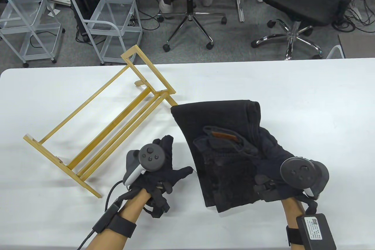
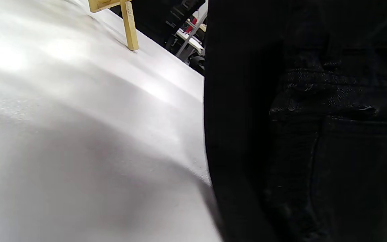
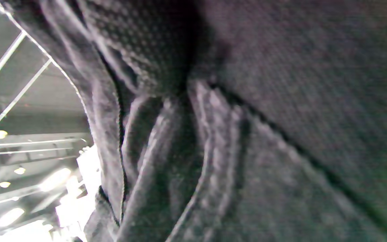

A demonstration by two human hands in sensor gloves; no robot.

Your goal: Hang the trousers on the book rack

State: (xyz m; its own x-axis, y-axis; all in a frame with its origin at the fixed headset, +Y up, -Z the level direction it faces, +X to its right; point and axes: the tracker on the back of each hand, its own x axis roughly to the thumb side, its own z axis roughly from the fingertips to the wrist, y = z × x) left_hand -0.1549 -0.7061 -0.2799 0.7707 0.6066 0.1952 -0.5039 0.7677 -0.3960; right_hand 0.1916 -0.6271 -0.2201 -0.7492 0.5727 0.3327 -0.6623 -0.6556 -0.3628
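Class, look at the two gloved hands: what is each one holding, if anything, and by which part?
The right hand grips the folded black trousers at their right edge; the left hand holds nothing.

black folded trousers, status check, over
Left hand open on table beside black folded trousers. Right hand on trousers, grip unclear. Yellow wooden rack bare.

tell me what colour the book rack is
Yellowish, light-wood colour; the book rack shows best in the table view, lying beside the black trousers.
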